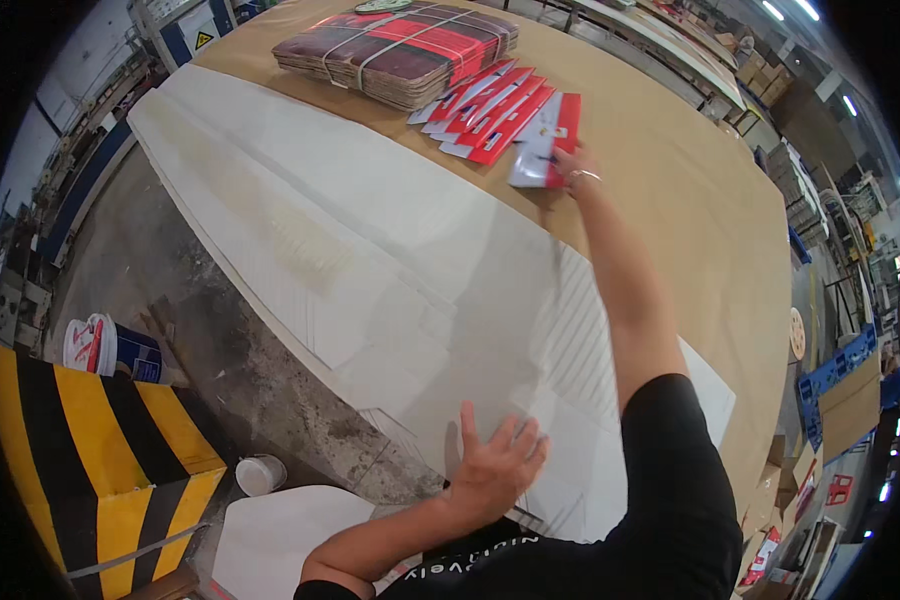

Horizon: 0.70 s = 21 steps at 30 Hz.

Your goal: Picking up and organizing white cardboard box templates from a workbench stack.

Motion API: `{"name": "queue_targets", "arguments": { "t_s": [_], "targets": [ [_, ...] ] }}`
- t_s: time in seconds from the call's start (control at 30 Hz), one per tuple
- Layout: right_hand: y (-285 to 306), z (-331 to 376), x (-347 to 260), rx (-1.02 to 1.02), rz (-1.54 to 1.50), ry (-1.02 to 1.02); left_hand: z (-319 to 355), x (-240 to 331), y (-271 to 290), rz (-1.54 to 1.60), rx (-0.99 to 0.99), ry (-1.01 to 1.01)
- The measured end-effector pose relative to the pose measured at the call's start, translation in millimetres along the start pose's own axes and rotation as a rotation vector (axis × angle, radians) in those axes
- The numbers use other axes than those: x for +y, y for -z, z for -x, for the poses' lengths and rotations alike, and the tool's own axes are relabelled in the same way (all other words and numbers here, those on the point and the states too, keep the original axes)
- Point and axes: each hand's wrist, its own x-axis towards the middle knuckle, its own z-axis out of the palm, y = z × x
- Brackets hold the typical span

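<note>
while the right hand [577, 166] has fingers clamped on one red-and-white packet [547, 143] at one o'clock, left hand [497, 468] near six, fingers apart, an edge grip should best avoid disturbing the fanned packets [485, 112] at twelve.

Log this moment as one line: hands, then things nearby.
right hand: holding red-and-white packet | left hand: open over white sheet | packet pile: beside strapped bundle

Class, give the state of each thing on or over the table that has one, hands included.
Bundle, strapped
Loose packets, fanned, overlapping
Held packet, gripped at its right edge
White sheets, spread, overlapping
Left hand, open, fingers spread
Right hand, closed on held packet
</note>
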Motion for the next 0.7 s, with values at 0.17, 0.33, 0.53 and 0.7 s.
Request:
{"name": "queue_targets", "arguments": {
  "t_s": [0.17, 0.33, 0.53, 0.7],
  "targets": [
    [-50, -17, -73, 0.090, -0.497, 0.134, 4, -3, 12, 0.073, -0.067, 0.022],
    [-49, 69, -155, -0.293, -0.496, 0.059, 15, -13, 5, 0.091, -0.113, 0.138],
    [-118, 58, -163, 0.070, -0.443, -0.117, 12, -3, 8, 0.050, -0.153, 0.015],
    [-96, 66, -225, -0.166, -0.576, -0.267, 18, 2, 4, 0.120, -0.169, 0.160]
  ]
}}
